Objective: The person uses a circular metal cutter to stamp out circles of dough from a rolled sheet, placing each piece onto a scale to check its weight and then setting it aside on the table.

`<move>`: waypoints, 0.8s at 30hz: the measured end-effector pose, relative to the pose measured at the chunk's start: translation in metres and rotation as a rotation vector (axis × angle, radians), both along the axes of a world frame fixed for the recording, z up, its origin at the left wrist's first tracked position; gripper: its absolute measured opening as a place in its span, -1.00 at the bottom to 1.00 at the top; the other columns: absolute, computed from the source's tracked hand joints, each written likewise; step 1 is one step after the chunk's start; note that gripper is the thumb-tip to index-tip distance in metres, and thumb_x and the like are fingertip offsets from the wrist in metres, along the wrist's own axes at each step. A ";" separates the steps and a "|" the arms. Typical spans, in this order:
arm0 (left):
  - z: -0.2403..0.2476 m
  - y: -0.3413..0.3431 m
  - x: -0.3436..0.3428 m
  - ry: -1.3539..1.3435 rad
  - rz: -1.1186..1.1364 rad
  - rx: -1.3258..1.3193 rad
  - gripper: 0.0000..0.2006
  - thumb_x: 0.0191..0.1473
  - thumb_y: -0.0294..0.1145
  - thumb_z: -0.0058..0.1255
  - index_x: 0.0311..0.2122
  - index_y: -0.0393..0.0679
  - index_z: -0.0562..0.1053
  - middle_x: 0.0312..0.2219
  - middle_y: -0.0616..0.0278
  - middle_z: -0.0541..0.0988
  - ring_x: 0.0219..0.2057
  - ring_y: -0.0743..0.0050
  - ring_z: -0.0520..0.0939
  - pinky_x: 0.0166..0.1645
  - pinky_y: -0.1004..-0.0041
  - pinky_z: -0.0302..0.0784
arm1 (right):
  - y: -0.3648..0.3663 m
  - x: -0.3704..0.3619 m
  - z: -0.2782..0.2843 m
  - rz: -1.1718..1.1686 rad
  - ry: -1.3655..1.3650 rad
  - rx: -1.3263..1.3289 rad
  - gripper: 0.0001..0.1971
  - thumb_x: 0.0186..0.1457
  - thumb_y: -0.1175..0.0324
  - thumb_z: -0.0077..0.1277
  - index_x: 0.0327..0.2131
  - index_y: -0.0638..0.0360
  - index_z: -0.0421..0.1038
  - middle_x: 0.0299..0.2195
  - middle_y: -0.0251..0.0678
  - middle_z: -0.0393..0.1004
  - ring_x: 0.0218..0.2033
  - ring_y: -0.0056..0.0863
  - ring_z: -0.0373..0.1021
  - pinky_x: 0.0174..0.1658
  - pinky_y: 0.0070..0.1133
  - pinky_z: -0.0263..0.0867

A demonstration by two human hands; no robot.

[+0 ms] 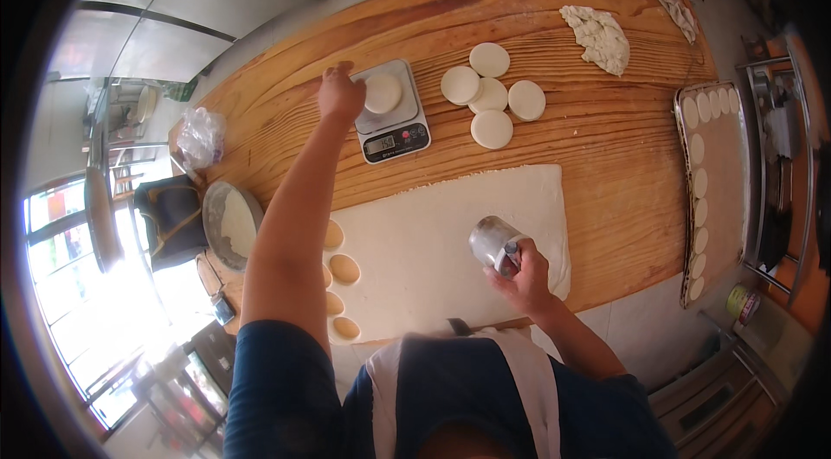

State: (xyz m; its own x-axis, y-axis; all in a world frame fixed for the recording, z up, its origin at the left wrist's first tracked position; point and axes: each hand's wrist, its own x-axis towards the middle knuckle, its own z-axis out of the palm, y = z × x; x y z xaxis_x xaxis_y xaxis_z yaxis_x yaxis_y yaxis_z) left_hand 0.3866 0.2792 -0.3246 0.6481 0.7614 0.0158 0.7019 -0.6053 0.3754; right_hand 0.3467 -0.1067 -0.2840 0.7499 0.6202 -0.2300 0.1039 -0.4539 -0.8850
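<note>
A round dough disc rests on the plate of a digital kitchen scale. At the scale's left edge, right beside the disc, is my left hand. Its fingers are curled in, and their undersides are hidden. My right hand grips a metal mug by its handle, tilted over a rolled-out dough sheet. Several round holes are cut along the sheet's left end, with wood showing through. Beyond the sheet, right of the scale, several cut dough discs lie clustered, some overlapping.
A wooden table carries everything. Dough scraps and a cloth lie at its far right. A tray with discs along its edges stands at the right. A metal bowl and plastic bag sit left.
</note>
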 end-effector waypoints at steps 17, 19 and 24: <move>0.014 -0.081 0.061 -0.223 0.017 -1.417 -0.83 -0.08 -0.39 -0.09 -0.39 -0.28 0.36 -0.49 0.21 0.42 -0.49 0.51 0.47 -0.45 0.59 0.44 | 0.002 -0.005 -0.009 -0.011 -0.027 0.034 -0.62 -0.36 0.33 0.17 -0.46 0.23 0.19 -0.61 -0.20 0.32 -0.62 -0.34 0.33 -0.54 -0.57 0.27; 0.005 -0.097 0.058 -0.089 -0.030 -1.208 -0.84 -0.07 -0.40 -0.12 -0.38 -0.27 0.36 -0.48 0.20 0.42 -0.48 0.51 0.47 -0.45 0.58 0.43 | 0.005 -0.006 -0.006 0.000 -0.036 0.051 -0.61 -0.36 0.33 0.17 -0.45 0.22 0.19 -0.62 -0.21 0.31 -0.62 -0.34 0.33 -0.54 -0.57 0.27; -0.016 -0.122 -0.014 -0.057 -0.333 -0.517 -0.79 -0.10 -0.46 -0.12 -0.28 -0.24 0.34 -0.41 0.10 0.43 -0.50 0.31 0.48 -0.44 0.46 0.42 | 0.006 -0.008 0.002 0.029 0.022 0.012 -0.61 -0.36 0.32 0.15 -0.44 0.23 0.19 -0.64 -0.25 0.30 -0.62 -0.41 0.33 -0.54 -0.57 0.26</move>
State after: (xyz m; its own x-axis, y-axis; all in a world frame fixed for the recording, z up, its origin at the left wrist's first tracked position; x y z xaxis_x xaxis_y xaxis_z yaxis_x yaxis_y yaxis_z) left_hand 0.3722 0.1573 -0.3407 0.8612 0.4369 -0.2597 0.4768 -0.5178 0.7103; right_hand 0.3387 -0.1009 -0.2819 0.7266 0.6444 -0.2383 0.0977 -0.4402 -0.8926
